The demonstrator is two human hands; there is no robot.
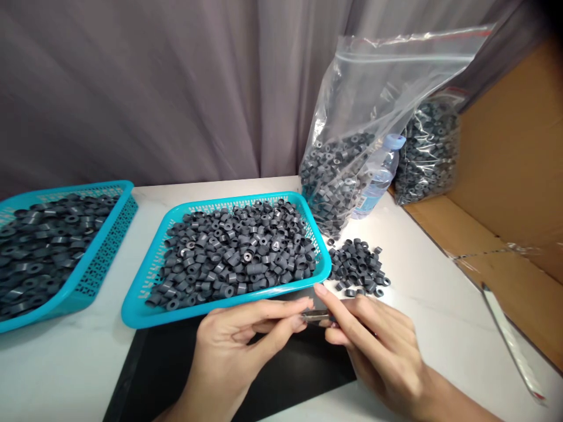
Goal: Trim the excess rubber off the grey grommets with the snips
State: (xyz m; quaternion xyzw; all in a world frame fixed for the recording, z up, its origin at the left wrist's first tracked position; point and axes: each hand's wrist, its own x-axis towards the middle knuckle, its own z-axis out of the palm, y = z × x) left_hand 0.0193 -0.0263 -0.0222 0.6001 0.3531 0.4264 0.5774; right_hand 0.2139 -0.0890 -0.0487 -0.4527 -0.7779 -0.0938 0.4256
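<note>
My left hand [240, 346] and my right hand [373, 346] meet over a black mat [290, 375] at the table's front. Both hands are closed in a pinch on a small dark metallic tool [315, 316] held between their fingertips; I cannot make out what it is. Just behind them stands a turquoise basket [141, 310] heaped with small dark grey rings [233, 252]. A loose pile of the same rings [358, 266] lies on the white table to the right of the basket, close to my right hand.
A second turquoise basket [109, 234] of grey rings sits at the left. Two clear zip bags of rings [338, 170] [428, 149] stand at the back right with a plastic water bottle [378, 176] between them. Cardboard [510, 176] borders the right side. A grey curtain hangs behind.
</note>
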